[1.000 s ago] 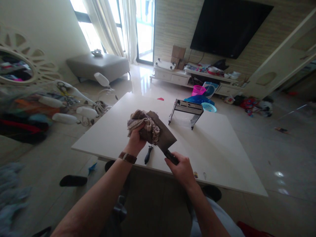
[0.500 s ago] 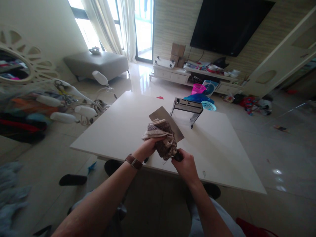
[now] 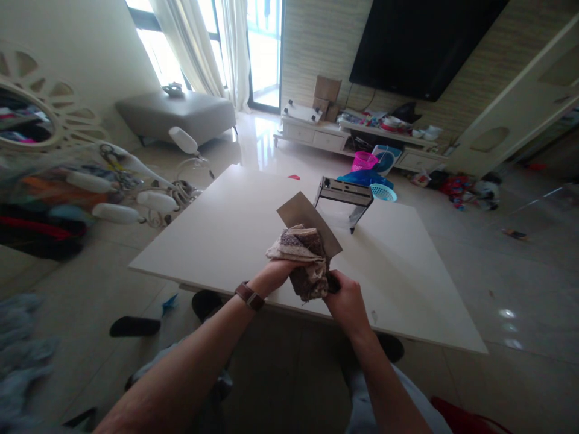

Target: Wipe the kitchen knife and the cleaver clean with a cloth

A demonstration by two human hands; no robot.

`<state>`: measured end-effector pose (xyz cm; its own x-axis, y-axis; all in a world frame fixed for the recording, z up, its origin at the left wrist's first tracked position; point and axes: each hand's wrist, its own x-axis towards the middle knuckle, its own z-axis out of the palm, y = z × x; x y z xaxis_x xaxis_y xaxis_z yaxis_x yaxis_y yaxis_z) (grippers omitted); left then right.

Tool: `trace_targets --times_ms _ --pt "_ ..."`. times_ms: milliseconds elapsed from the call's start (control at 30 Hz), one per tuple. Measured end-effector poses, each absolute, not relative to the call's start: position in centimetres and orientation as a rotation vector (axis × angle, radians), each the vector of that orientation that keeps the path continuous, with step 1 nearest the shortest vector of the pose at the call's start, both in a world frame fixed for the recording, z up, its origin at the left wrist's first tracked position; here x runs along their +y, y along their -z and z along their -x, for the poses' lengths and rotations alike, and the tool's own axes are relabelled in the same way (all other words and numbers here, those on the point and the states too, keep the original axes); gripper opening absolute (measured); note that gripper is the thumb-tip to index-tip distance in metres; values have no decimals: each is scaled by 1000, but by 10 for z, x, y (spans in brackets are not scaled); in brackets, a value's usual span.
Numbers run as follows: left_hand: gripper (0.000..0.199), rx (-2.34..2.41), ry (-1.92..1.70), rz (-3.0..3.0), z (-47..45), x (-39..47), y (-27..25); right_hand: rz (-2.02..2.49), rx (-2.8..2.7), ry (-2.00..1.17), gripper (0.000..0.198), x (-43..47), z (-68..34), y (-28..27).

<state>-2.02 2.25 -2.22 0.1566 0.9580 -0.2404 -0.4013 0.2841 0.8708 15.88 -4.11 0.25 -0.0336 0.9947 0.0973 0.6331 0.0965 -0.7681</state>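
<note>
A folded brown and beige cloth point(image 3: 301, 250) is gripped in my left hand point(image 3: 281, 272), which wears a brown watch strap at the wrist. The cloth lies against the lower part of a broad, flat cleaver blade point(image 3: 312, 218). My right hand point(image 3: 347, 301) is closed around the cleaver's dark handle, close to the cloth's lower right corner. The blade is tilted, with its upper end pointing away over the table. Fingers of the left hand are partly hidden beneath the cloth. Behind the blade, a knife rack point(image 3: 346, 191) with slots in its top stands on the table.
Both hands work above the front edge of a white table point(image 3: 203, 235). Beyond it are a pink basket point(image 3: 364, 161), a light blue basket point(image 3: 383, 193) and a white TV cabinet point(image 3: 312, 137). A lamp with white shades point(image 3: 156, 202) stands at left.
Both hands, the cloth and the cleaver have shifted slightly to the right. More of the blade now shows above the cloth. The grips look the same, and the knife rack stays in place.
</note>
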Motion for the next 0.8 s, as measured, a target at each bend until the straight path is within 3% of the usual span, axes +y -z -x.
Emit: trace_targets --times_ms 300,467,600,800 --pt "60 1004 -1040 -965 54 31 13 1618 -1766 -656 12 -39 -162 -8" --pt "35 906 -1084 -762 36 22 21 1642 -1794 -646 8 -42 -160 -8" --pt "29 884 -1102 -653 13 14 22 1655 -1815 -652 11 -43 -160 -7" --pt "35 957 -1130 -574 7 15 21 1670 -1809 -684 13 -43 -161 -6"
